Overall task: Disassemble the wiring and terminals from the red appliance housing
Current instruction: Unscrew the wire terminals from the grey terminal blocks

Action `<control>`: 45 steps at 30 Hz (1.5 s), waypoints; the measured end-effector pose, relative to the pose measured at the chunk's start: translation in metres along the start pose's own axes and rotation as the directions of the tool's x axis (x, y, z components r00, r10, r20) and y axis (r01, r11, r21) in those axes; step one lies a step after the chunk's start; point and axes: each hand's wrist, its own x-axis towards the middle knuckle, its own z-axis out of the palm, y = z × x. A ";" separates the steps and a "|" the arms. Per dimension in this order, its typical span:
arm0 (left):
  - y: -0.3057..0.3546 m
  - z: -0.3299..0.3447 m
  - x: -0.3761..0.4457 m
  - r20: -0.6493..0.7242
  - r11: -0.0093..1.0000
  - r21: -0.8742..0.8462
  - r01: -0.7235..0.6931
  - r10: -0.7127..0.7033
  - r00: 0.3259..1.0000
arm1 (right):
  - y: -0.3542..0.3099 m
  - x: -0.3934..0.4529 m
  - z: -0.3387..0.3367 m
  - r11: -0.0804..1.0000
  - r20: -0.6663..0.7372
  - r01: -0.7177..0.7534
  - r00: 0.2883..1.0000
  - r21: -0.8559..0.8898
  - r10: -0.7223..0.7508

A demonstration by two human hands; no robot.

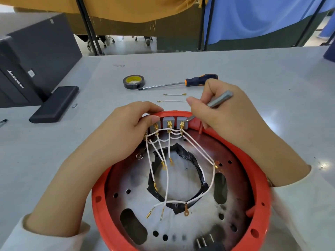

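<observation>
The round red appliance housing lies open side up at the near edge of the table. Several white wires with gold terminals run from grey switch blocks at its far rim down across the metal plate. My left hand grips the far rim and the leftmost grey block. My right hand holds a grey metal tool; its tip touches the rightmost gold terminal. Two loose white wires lie on the table just beyond the housing.
A screwdriver with an orange and black handle and a roll of black tape lie further back. A black computer case and a flat black box stand at the left. Curtains hang behind the table.
</observation>
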 end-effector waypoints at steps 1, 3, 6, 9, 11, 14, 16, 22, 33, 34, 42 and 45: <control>0.000 0.000 0.000 0.001 1.000 0.000 -0.003 0.003 1.000 | 0.001 0.001 0.000 0.999 0.008 -0.019 1.000 0.029 0.019; 0.000 -0.001 0.000 0.009 1.000 -0.002 -0.002 0.002 1.000 | 0.002 0.004 0.000 0.995 0.021 -0.054 0.998 0.083 0.053; 0.000 -0.001 0.000 0.014 1.000 0.010 0.001 -0.001 1.000 | 0.001 0.009 -0.002 0.986 0.053 -0.102 0.994 0.129 0.095; 0.000 -0.001 0.001 0.014 1.000 0.015 -0.002 0.002 1.000 | 0.000 0.013 -0.004 0.972 0.091 -0.153 0.986 0.181 0.138; 0.001 -0.001 0.001 0.014 1.000 0.012 0.000 -0.001 1.000 | 0.000 0.016 -0.005 0.959 0.114 -0.190 0.979 0.212 0.169; 0.002 -0.001 0.000 0.016 1.000 0.012 0.010 -0.010 1.000 | 0.000 0.017 -0.004 0.942 0.124 -0.225 0.972 0.251 0.199; 0.002 -0.002 0.000 0.022 1.000 0.012 0.014 -0.015 1.000 | 0.001 0.017 -0.003 0.939 0.096 -0.221 0.975 0.262 0.202; 0.002 -0.002 -0.001 0.024 1.000 0.012 0.014 -0.014 1.000 | 0.004 0.015 -0.002 0.955 -0.006 -0.172 0.984 0.243 0.178; 0.000 -0.001 0.000 0.017 1.000 0.025 0.004 -0.004 1.000 | -0.007 0.000 -0.002 0.998 -0.131 0.038 0.991 0.048 -0.031; 0.000 -0.001 0.000 0.017 1.000 0.027 0.003 -0.003 1.000 | -0.006 0.000 -0.001 0.999 -0.118 0.026 0.993 0.047 -0.020; 0.000 -0.001 0.000 0.015 1.000 0.018 0.003 -0.003 1.000 | -0.001 0.002 0.002 0.999 -0.166 0.044 0.985 -0.010 -0.045; -0.001 -0.001 0.001 0.012 1.000 0.017 0.005 -0.006 1.000 | 0.000 0.003 0.002 0.999 -0.154 0.045 0.987 -0.012 -0.046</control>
